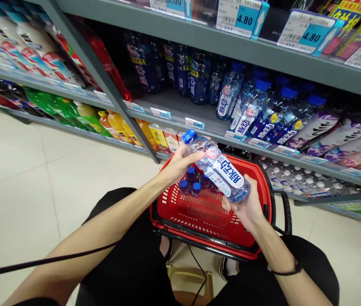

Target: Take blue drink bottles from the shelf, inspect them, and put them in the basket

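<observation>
In the head view, the bottle (223,170) slants over the basket (196,216), cap (189,136) up and leftward; the left hand (180,165) pinches its shoulder, the right hand (251,208) cups its base (neither is nearer; both touch it).

And here's the basket (206,210) between the knees (116,206), bottles (196,188) inside at far left, shelves (175,100) beyond, cartons (171,141) low behind its left corner.
</observation>
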Demonstrator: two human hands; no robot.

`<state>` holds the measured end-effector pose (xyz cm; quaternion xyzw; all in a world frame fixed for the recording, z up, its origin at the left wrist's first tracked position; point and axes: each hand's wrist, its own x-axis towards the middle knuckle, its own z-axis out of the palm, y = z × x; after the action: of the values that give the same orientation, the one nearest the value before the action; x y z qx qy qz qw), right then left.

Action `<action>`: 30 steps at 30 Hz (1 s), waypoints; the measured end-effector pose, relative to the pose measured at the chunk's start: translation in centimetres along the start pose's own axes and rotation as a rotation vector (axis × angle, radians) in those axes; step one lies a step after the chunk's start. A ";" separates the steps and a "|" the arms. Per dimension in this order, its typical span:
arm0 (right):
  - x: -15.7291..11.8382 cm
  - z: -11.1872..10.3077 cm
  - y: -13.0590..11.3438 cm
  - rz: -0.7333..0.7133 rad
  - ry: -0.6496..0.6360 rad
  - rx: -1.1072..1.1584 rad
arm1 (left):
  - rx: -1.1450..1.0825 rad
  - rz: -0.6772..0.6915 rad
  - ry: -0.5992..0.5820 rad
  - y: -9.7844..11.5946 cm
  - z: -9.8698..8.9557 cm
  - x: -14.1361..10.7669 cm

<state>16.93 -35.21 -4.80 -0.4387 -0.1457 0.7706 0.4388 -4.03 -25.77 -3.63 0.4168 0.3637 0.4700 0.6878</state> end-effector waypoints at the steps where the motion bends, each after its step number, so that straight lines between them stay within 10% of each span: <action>1: 0.1 -0.2 0.1 0.036 -0.007 0.007 | 0.019 0.008 -0.013 0.0 0.0 0.0; 7: 1.2 -1.2 0.0 0.142 0.037 0.013 | 0.127 0.051 -0.047 -0.2 -0.3 0.2; 14: 4.1 -3.9 -0.6 0.054 0.236 -0.543 | 0.168 -0.081 0.124 -3.2 0.3 0.6; 19: 5.1 -5.8 0.0 -0.161 0.418 -0.673 | 0.417 -0.207 0.061 -7.7 0.9 0.8; 30: 5.0 -6.4 1.2 -0.135 0.347 -0.930 | 0.993 -0.287 -0.115 -20.3 0.1 -1.9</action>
<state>20.25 -32.91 -11.94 -0.6991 -0.4268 0.5097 0.2632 2.55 -31.85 -22.00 0.6640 0.5580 0.1181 0.4835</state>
